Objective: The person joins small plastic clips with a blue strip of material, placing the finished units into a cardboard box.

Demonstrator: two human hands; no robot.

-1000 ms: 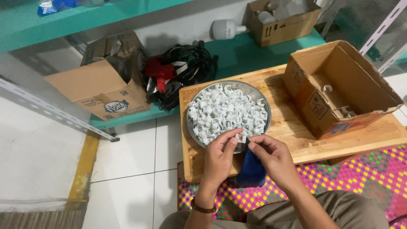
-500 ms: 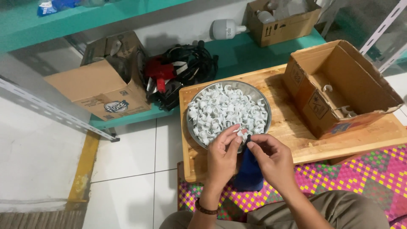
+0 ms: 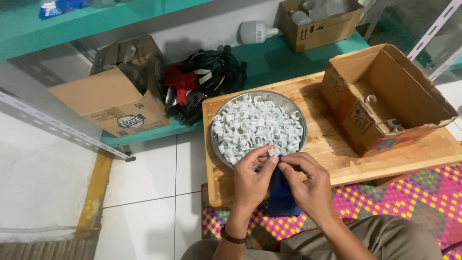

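Left hand [image 3: 252, 180] and right hand [image 3: 308, 185] meet at metal bowl [image 3: 219, 149] near rim, fingertips pinched together on one white clip [image 3: 273, 152]; bare wooden board [image 3: 332, 154] right of bowl, open cardboard box [image 3: 385, 96] beyond.

Could not tell what the fingertips of the left hand [image 3: 251, 180] and right hand [image 3: 308, 185] pinched at frame centre, too small and covered. Partly hidden behind both hands: a dark blue object [image 3: 281, 200], kind unclear. Cut off by the top edge: a small cardboard box [image 3: 320, 24] upper right and a blue packet [image 3: 55, 7] upper left; forearms and knees cropped below.
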